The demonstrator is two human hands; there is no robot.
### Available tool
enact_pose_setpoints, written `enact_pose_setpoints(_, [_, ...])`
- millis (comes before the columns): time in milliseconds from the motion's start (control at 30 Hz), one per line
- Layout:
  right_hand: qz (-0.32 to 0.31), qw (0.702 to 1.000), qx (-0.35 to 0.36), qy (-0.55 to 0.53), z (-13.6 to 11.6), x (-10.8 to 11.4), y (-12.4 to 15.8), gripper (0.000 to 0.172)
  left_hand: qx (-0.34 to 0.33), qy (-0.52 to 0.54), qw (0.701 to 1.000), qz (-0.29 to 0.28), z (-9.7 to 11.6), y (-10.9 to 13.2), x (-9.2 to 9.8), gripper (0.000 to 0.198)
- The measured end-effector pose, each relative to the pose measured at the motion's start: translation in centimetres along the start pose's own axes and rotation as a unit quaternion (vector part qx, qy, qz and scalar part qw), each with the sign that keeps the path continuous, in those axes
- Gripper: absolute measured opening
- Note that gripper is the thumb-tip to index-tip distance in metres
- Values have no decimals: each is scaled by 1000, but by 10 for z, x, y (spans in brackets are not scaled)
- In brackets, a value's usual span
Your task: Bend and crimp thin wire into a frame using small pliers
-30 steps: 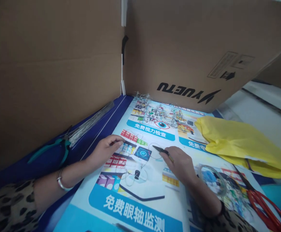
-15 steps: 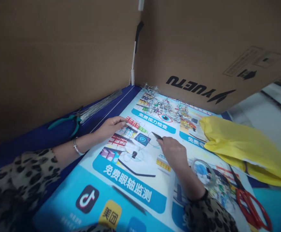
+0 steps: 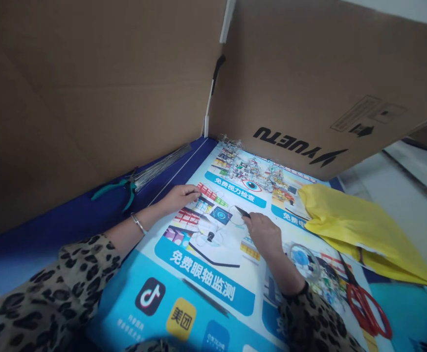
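Observation:
My left hand (image 3: 186, 197) is pinched closed over the upper left part of a printed poster (image 3: 250, 293). Faint thin wire (image 3: 235, 215) curls over the print between my hands, and one end seems to run into the left fingertips. My right hand (image 3: 266, 234) grips a dark, narrow, pointed tool (image 3: 241, 211), its tip beside the wire loop and aimed toward the left hand. The tool's rear part is hidden in the fist. More loops of thin wire (image 3: 209, 237) lie on the poster just below.
Cardboard walls (image 3: 290, 88) enclose the back and left. Teal-handled pliers (image 3: 125, 188) lie left, beside a bundle of straight wires (image 3: 162, 166). Twisted wire pieces (image 3: 253, 168) sit at the back. At right are a yellow bag (image 3: 360, 225), a clear tape roll (image 3: 303, 259) and red scissors (image 3: 369, 310).
The camera view has shifted slightly, so the scene sits a little differently. Both hands keep nearly the same pose over the poster, with the dark tool still in the right hand.

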State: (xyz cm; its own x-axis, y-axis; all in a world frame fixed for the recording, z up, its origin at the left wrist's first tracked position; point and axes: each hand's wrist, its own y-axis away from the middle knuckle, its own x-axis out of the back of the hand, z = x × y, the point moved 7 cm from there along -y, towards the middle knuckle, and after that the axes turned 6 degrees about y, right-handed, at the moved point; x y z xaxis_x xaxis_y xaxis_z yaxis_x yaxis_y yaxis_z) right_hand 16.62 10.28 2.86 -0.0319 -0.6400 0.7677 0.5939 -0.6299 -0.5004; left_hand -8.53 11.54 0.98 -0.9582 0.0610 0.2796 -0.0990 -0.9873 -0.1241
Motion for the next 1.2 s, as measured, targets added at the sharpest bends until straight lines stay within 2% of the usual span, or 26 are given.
enact_pose_setpoints(167, [21,999,-33,8,2,0,-1,27,-8,-23,1000,-17,1,9,-1,19])
enact_pose_setpoints(300, [15,999,-45,-5,3,-2,-2,26,-41,-100,994,-26,8,17,-5,17])
enact_pose_setpoints(533, [4,999,-46,-17,4,2,-3,26,-37,-134,990,-2,11,14,-1,19])
enact_pose_setpoints(733, [12,998,-41,-49,6,0,-4,27,-19,-301,952,-57,45,18,4,24])
enact_pose_setpoints(833, [8,997,-44,-70,8,0,-4,28,-43,-340,939,-41,68,3,8,26])
enact_pose_setpoints(900, [4,996,-45,-79,8,0,-4,29,-47,-352,934,-37,73,-15,7,25])
enact_pose_setpoints(967, [-2,995,-47,-82,7,0,-4,30,-23,-375,926,-41,69,-34,4,21])
enact_pose_setpoints(1067, [-11,995,-51,-86,7,-1,-5,30,9,-394,916,-77,52,-56,-9,15])
enact_pose_setpoints(1200, [-24,994,-52,-91,7,-4,-6,31,22,-395,913,-99,32,-65,-23,12])
